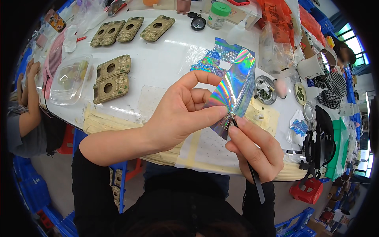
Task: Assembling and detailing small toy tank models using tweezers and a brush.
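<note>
Single head-worn fisheye view, looking steeply down and forward, close over the white table; own forearms enter from the lower edge. Edges bend toward rim.

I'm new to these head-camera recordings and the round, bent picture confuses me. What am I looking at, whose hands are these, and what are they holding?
The camera sits on a person's head and looks down, so the wide lens bends straight edges. The two hands coming in from the lower edge are that person's own. The left hand pinches a shiny rainbow foil sheet. The right hand holds a thin black tool with its tip against the sheet's lower edge. Below lies a white table with patterned brown pieces with round holes, a clear plastic box, a small metal dish and a green-lidded jar. Another person's arm shows at the left.
</note>
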